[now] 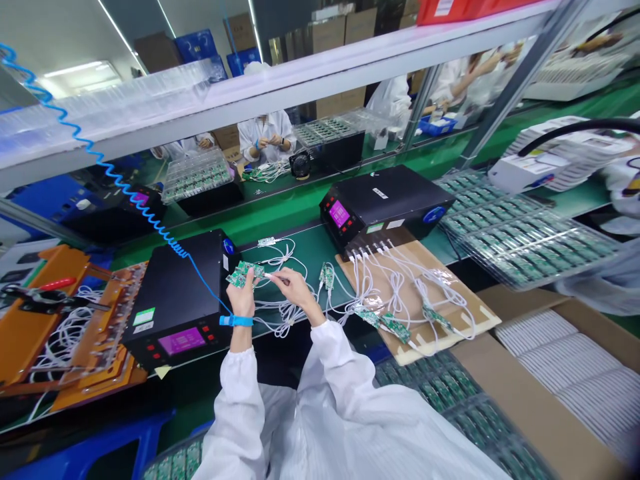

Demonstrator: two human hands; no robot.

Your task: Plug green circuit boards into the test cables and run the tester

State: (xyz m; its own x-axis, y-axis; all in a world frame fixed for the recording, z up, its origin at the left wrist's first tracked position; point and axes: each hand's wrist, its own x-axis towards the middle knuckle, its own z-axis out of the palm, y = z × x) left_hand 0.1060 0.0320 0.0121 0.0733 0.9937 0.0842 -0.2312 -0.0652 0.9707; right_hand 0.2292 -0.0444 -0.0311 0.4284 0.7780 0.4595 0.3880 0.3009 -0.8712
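Note:
My left hand [242, 297] is closed on green circuit boards [243, 272], held up just right of the left black tester box. A blue wrist strap [236, 321] with a coiled cord is round that wrist. At the boards' right end my right hand [294, 287] pinches the white plug [271, 276] of a cable; whether it is fully seated I cannot tell. Beneath both hands lies a bundle of white cables [285, 313] on the green mat. Another small board [267, 242] lies behind them, and one more board [327, 275] lies to the right, joined to cables.
Black tester boxes stand left [175, 300] and right [385, 200]. White cables and boards cover a cardboard sheet [470, 307]. Board trays [530, 230] are at right, above an open carton [530, 393]. An orange fixture [65, 320] stands left. A shelf [300, 80] crosses above; co-workers sit beyond.

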